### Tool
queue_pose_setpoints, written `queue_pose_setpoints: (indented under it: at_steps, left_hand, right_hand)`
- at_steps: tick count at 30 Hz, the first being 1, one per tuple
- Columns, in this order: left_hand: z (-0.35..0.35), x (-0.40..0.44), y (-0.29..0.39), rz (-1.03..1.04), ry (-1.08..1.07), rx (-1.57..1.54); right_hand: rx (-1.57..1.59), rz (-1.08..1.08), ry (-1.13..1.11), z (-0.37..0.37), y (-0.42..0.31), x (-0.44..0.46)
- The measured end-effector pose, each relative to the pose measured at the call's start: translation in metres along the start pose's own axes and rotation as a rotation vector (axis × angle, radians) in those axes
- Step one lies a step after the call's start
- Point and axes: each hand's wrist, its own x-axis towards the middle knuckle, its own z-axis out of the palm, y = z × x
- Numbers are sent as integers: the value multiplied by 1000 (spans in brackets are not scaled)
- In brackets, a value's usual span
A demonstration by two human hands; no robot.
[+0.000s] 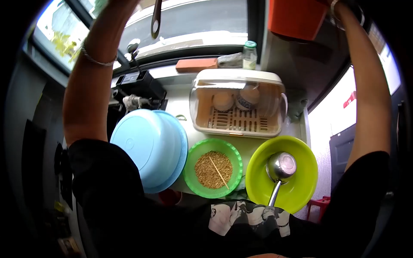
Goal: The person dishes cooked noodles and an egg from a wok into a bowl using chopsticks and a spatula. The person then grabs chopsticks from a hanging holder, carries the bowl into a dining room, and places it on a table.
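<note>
Handle [158, 10] runs lengthwise near-vertical in view, slotted end [155, 37] pointing down; hands beyond frame, grips cannot be told.

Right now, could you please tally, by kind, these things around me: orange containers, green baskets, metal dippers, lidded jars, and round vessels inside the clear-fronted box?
Orange container: 1
Green basket: 1
Metal dipper: 1
Lidded jar: 1
Round vessels inside the box: 2
Total: 6

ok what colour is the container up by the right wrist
The container is orange-red, seen in the head view, cut off on top.
</note>
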Motion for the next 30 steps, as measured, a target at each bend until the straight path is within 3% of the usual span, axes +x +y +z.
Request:
queue_pose_setpoints:
  at_steps: [6, 8, 9, 11, 16, 20, 24, 25, 26, 28, 29, 30]
  left_hand:
    - [-118, -78, -111, -240, 197, 166]
    - [-145, -97, -152, -62, 235, 206]
    - [-156, -107, -172, -198, 299, 231]
    - [-174, -129, -218, -159, 383, 360]
    - [-186, -159, -281, -232, 581, 477]
    - [-201, -178, -327, -227, 589, 655]
    - [-195, -188, -341, -282, 653, 573]
    - [-192, -189, -342, -278, 666, 544]
    - [-192, -192, -341, -258, 634, 600]
    - [-196, -193, -340, -204, 576, 701]
    - [-207, -196, -357, -214, 572, 652]
    - [-212, -198, -377, -219, 571, 598]
  right_hand:
    - [-148, -79, 44, -1, -13, -11]
    - [-160, -76, 51, -2, -19, -11]
    - [-146, -64, 54, -4, -22, -11]
    - [-40, -13, 37, -7, -31, -15]
    - [408, 237, -16, -14, -78, -43]
    - [433, 233, -39, -8, -69, -31]
    - [431, 233, -99, -10, -47, -17]
    - [367, 188, -155, -10, -37, -14]
    - [18, -29, -300, -8, -30, -8]
    - [-707, -598, -332, -2, -17, 4]
    - [-711, -607, -294, -6, -11, 3]
    - [-585, -462, -259, 0, -3, 1]
